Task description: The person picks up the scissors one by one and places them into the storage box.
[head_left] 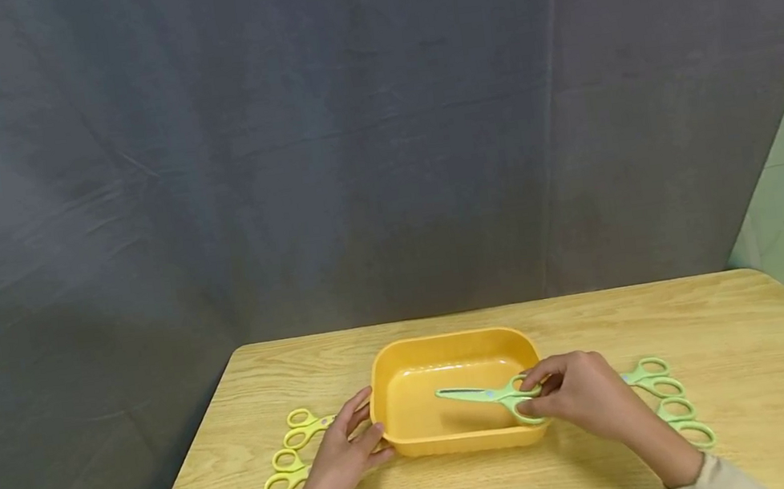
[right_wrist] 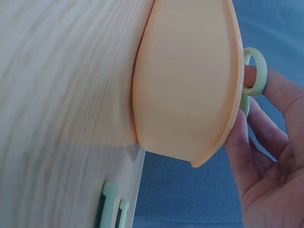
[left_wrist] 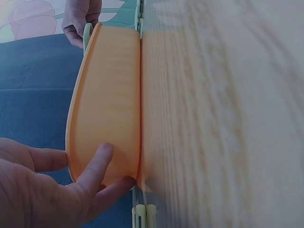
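Note:
A yellow-orange plastic basin [head_left: 468,441] stands on the table in front of me. My left hand [head_left: 346,447] rests its extended fingers against the basin's left end; in the left wrist view fingertips touch the outer wall and rim. My right hand [head_left: 579,392] pinches a pair of light green scissors [head_left: 492,394] by the handle loops at the basin's right rim. Their blade end points left above the basin floor. In the right wrist view a finger shows through one handle loop [right_wrist: 260,71] beside the rim.
Yellow scissors [head_left: 302,428] and a second yellow pair [head_left: 287,474] lie left of the basin, partly behind my left hand. Two more green scissors [head_left: 657,377] lie at the right, blades hidden by my right hand and arm. A dark cloth [head_left: 382,157] hangs behind the table.

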Available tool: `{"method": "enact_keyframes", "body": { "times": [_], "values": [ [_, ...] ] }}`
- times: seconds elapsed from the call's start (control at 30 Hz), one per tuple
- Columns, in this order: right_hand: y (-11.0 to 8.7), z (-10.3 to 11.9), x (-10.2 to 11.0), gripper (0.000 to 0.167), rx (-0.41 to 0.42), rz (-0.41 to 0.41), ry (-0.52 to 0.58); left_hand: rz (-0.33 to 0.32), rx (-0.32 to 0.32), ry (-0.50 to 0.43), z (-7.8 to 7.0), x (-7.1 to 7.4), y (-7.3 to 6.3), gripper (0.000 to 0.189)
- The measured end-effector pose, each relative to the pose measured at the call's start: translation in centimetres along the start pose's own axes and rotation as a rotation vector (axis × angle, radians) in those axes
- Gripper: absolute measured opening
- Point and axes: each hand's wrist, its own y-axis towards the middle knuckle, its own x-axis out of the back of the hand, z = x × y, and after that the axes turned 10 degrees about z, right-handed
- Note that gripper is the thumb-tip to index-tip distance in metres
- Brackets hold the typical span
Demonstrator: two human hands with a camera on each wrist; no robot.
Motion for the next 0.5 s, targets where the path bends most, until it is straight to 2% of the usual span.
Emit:
{"method": "enact_keyframes", "body": {
  "times": [0.5],
  "values": [
    [0.76,0.17,-0.35,0.021,-0.014,-0.022,-0.022,0.002,0.008,-0.008,-0.11,0.05,0.08,0.065]
  ]
}}
